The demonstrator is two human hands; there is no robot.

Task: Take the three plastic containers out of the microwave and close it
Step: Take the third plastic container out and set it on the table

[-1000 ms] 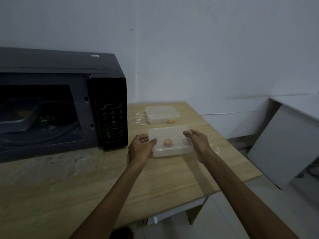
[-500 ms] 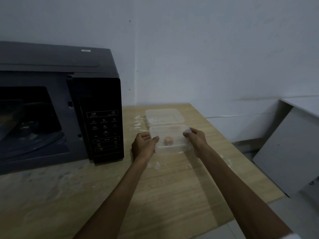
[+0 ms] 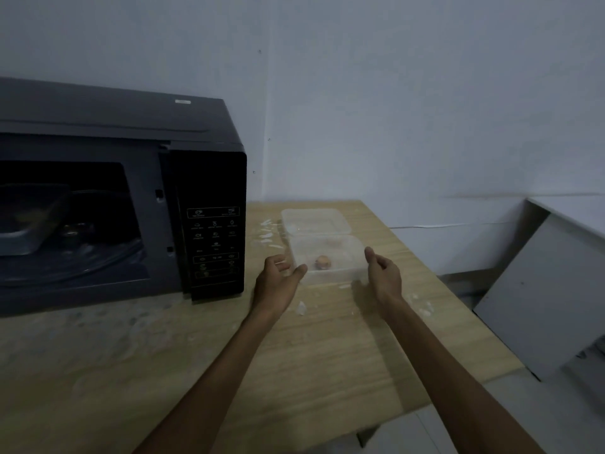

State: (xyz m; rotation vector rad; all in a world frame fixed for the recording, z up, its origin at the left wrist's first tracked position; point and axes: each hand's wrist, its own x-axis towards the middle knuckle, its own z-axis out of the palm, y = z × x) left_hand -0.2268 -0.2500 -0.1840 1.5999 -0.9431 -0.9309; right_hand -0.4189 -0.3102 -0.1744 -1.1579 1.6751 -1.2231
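Note:
Two clear plastic containers sit on the wooden table right of the black microwave (image 3: 209, 178). The near container (image 3: 340, 257) holds a small orange piece of food; the far container (image 3: 314, 221) touches its back edge. My left hand (image 3: 278, 276) is at the near container's left side, fingers apart, just off its wall. On the right side my right hand (image 3: 383, 273) is also open and slightly apart from it. The microwave's cavity is open and dark, with a third container (image 3: 29, 224) inside at the left.
The wooden table (image 3: 327, 355) has white smears and flecks around the containers. Its right edge drops to the floor, where a white board (image 3: 550, 290) leans. A white wall stands behind.
Both hands have let go of the near container, which now rests on the table against the far one. The fingers have spread and drawn slightly back.

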